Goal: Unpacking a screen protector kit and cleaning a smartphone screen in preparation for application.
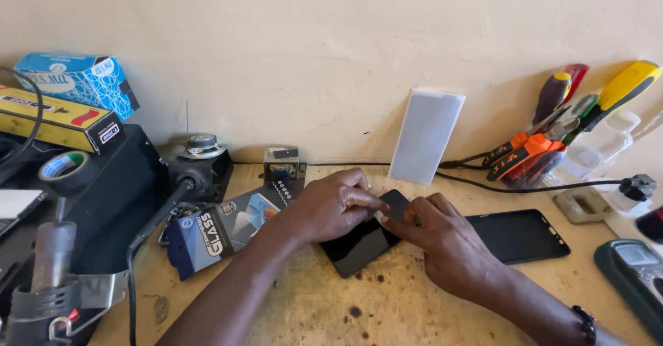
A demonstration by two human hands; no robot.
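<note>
Near the desk's (pixel 387 304) back edge, left hand (pixel 331 204) and right hand (pixel 442 239) each pinch, in a fingertip grip, a black glossy flat phone (pixel 359 246); another black phone (pixel 518 235) lies just right.

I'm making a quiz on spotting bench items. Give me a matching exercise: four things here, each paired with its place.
Things:
1. tape roll
2. white panel
3. screwdrivers
4. dark phone

Places:
A. leaning on the wall, centre
B. flat on the bench beside the right hand
C. on the black case at left
D. bundled at far right by the wall

Pairs: 1-C, 2-A, 3-D, 4-B
</note>
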